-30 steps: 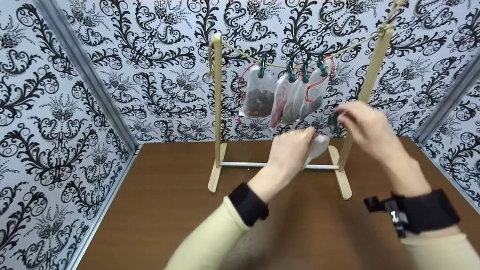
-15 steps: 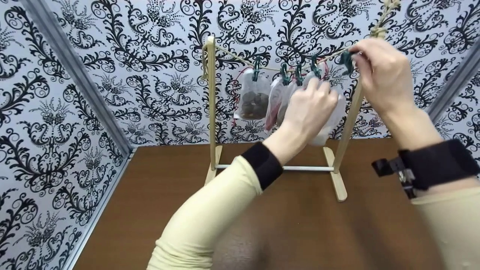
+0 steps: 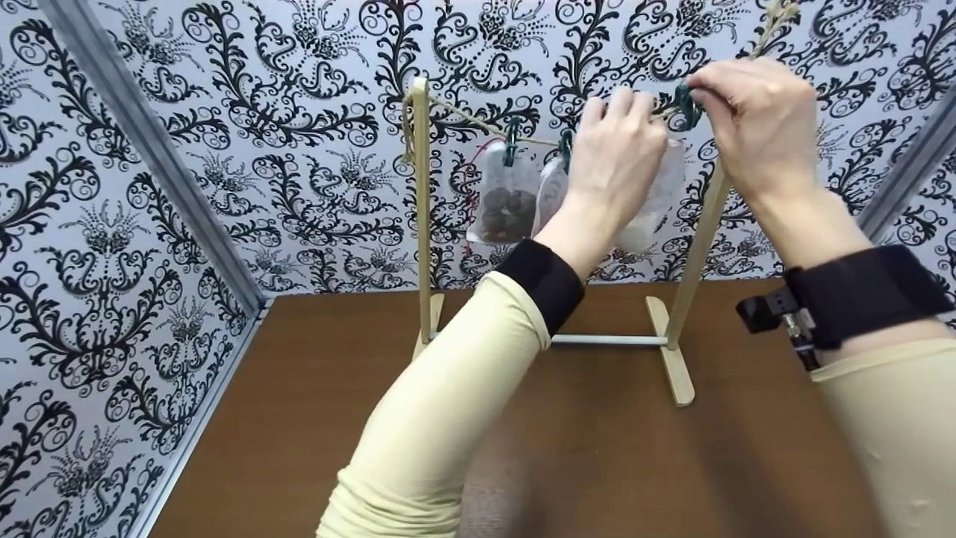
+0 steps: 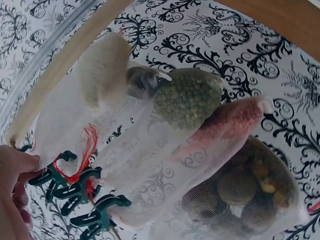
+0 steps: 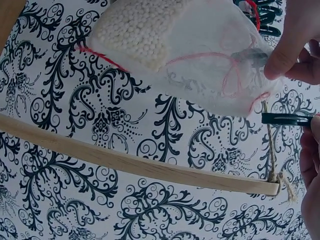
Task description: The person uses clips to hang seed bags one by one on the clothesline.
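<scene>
My left hand [image 3: 616,153] pinches the top of a white mesh drawstring bag [image 5: 200,55] with small white beads in its bottom, holding it up at the rope [image 5: 271,150]. My right hand [image 3: 769,123] pinches a green clothespin [image 5: 287,119] close beside the bag's top edge, at the rope. Left of the hands, more mesh bags hang from green clothespins [image 4: 102,215]. One holds large brown round things [image 4: 237,187], one a pink-red fill [image 4: 232,120], one green pellets [image 4: 187,97]. In the head view my left hand hides several of these bags.
The rope runs between two wooden posts, left [image 3: 422,209] and right [image 3: 698,261], joined low down by a white bar [image 3: 609,340]. This rack stands on a brown table [image 3: 358,418] before black-and-white patterned walls [image 3: 336,202].
Both hands have risen to the rope, the left with the bag of white beads, the right with the green clothespin. The other bags stay hanging.
</scene>
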The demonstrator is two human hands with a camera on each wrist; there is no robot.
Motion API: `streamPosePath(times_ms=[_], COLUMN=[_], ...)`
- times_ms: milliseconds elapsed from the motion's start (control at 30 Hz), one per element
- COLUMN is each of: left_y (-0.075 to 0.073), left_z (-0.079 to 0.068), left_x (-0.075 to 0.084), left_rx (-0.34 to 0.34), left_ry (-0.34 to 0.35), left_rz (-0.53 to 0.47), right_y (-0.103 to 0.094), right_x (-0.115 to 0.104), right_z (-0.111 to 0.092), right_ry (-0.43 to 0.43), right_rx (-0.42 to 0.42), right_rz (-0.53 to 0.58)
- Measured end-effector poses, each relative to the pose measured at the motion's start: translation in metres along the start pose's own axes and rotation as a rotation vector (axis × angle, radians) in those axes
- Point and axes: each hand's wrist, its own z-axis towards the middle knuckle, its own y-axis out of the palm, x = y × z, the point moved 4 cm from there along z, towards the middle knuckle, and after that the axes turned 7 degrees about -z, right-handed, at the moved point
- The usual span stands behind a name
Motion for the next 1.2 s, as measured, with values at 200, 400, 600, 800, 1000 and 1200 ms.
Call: streamPosePath(times_ms=[200,400,600,800,1000,1200], left_y=[0.004,0.005,0.011,0.014,0.021,0.026], left_z=[0.010,0.016,0.014,0.011,0.008,0.004], left_x=[-0.008,-0.008,-0.006,-0.007,-0.009,-0.009], left_rx=[-0.095,-0.067,-0.024,0.019,0.049,0.021], left_ry=[-0.138,-0.208,-0.214,-0.248,-0.318,-0.301], left_rz=[-0.047,-0.086,-0.171,-0.267,-0.315,-0.324], right_y=[0.002,0.004,0.005,0.006,0.006,0.008], right_x=[0.007,0.011,0.013,0.015,0.014,0.012], right_z=[0.002,0.004,0.001,0.003,0.002,-0.004], right_ry=[0.117,0.207,0.230,0.223,0.202,0.133], right_rx=[-0.050,-0.073,-0.040,-0.052,-0.102,-0.200], right_rz=[0.049,0.101,0.117,0.109,0.083,0.031])
